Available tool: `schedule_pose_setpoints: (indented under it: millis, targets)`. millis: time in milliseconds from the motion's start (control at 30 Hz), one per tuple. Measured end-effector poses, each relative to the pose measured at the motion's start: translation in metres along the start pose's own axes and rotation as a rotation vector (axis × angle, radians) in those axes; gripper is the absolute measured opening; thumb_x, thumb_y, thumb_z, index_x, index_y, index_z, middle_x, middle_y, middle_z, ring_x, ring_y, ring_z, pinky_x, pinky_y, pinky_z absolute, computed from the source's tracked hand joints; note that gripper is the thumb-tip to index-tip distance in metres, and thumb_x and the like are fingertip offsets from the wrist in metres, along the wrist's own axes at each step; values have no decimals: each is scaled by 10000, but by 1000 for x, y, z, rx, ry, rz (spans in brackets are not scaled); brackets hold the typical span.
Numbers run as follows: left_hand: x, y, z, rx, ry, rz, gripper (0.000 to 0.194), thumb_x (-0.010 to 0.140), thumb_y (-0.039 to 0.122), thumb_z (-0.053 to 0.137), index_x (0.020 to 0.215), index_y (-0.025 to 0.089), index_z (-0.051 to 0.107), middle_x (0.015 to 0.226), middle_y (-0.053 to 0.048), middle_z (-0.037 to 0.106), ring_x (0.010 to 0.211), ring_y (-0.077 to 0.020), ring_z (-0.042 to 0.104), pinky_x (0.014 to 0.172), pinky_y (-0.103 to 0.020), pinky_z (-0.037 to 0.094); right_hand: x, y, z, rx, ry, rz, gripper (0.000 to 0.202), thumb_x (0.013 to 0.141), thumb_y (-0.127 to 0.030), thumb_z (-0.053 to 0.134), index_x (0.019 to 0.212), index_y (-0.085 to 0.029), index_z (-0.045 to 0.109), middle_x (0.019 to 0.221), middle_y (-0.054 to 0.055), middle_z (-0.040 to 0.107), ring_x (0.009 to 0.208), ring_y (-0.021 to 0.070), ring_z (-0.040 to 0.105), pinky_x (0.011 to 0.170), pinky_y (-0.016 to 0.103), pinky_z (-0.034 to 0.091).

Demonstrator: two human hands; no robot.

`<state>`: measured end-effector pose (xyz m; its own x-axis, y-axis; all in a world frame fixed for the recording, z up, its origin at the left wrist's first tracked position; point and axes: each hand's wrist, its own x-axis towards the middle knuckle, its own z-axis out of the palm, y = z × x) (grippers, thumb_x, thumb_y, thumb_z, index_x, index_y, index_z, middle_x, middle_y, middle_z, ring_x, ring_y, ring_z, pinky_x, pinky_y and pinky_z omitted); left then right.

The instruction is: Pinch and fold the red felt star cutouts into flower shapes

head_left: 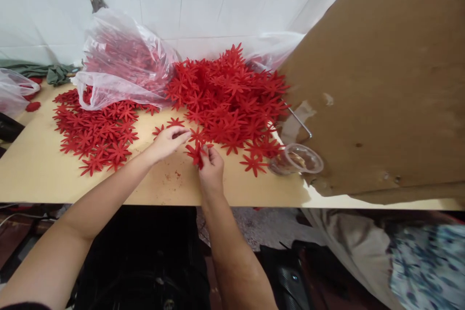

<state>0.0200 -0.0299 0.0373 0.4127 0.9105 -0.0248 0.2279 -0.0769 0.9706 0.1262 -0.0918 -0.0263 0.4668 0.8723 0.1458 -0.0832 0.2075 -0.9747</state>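
Red flower cutout (195, 154) clamped between thumb and fingers of the right hand (212, 169), near the front edge of the desk (240, 193). Left hand (167, 143) just beside it, fingertips close together; can't tell if they grip anything. Hands apart from each other. Large red heap (225, 92) right behind. Smaller heap (98, 131) to the left, partly under a translucent plastic bag (127, 65) with more red pieces. Clear cup (285, 164) at right, next to the brown panel (381, 82).
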Motion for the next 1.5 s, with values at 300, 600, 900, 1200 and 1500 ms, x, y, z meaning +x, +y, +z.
schedule_pose_setpoints:
  millis: [300,600,900,1200,1500]
  targets:
    - [-15,-10,25,-258,-139,-10,221,660,294,655,773,115,591,645,7,581,552,-67,504,585,-225,415,-2,-4,1,48,-26,44,383,744,-548,491,628,-183,481,513,-57,407,486,78,362,495,230,322]
    - [13,-29,20,-537,163,-98,175,719,306,593,732,138,544,603,41,518,529,-51,466,538,-186,380,-3,-2,5,17,-159,136,281,599,-361,681,778,-174,572,705,-6,599,626,104,528,612,261,442]
    - [13,-38,15,149,382,344,261,737,236,573,979,146,614,1086,-105,513,1019,-176,488,870,-310,415,-4,-9,1,-88,-4,31,261,728,-398,562,619,-169,502,498,-53,464,468,61,391,469,211,338]
    - [-9,-29,20,-185,-135,198,264,790,346,516,883,112,597,856,-66,618,775,-118,553,725,-252,439,-5,-7,-2,-218,-24,2,339,772,-471,511,619,-169,506,503,-47,455,484,77,395,487,229,334]
    - [-9,-32,25,-242,-158,66,201,689,209,634,853,105,583,778,-29,600,654,-72,513,641,-223,424,-3,-3,-1,20,101,79,376,756,-512,505,726,-152,609,669,24,632,637,126,579,641,284,459]
